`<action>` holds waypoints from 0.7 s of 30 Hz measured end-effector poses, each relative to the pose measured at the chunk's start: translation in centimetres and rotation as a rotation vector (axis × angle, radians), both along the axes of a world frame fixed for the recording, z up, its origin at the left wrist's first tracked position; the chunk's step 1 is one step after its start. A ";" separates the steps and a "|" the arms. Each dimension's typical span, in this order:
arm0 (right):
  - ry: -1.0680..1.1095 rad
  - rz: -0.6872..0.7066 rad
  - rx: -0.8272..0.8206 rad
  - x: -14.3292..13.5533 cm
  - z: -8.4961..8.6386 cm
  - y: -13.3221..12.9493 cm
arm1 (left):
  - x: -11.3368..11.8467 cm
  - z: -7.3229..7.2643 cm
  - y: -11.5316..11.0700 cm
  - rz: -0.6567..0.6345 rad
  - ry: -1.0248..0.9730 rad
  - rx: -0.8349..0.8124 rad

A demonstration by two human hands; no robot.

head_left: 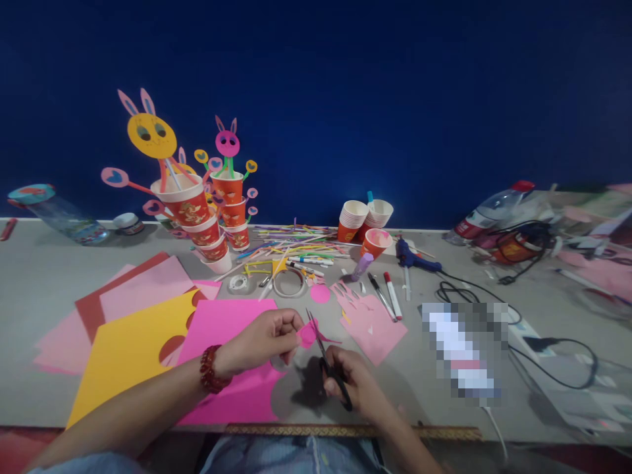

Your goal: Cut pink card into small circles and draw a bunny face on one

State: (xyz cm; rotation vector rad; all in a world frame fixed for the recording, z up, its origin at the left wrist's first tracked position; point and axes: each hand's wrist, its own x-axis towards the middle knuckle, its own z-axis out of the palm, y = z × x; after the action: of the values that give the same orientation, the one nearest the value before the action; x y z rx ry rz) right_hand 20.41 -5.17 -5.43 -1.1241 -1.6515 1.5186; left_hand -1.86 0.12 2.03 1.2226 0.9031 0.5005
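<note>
Between the fingers of my left hand is a small piece of bright pink paper. My right hand grips black-handled scissors, whose blades point up and away at the edge of that paper. A thin pink strip hangs off to the right of the blades. Under my left wrist lies a large pink sheet with rounded bites cut from its edge, partly over a yellow sheet with similar cut-outs. A round pink disc rests just beyond the scissors.
Stacked paper cups with paper rabbit faces stand at the back left. Coloured sticks, a tape roll and markers lie mid-table. To the right are a blue glue gun, its cord, a plastic bottle and a blurred-out device.
</note>
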 end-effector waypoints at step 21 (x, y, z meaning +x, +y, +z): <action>-0.048 0.015 0.021 0.4 0.1 0.1 | -0.1 0.3 0.0 -0.027 0.008 -0.040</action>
State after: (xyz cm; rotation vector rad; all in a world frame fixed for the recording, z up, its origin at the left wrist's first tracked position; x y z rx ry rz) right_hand 20.84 -5.08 -5.37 -1.1474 -1.7073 1.4916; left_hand -1.94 0.08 2.31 1.2000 0.8987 0.4544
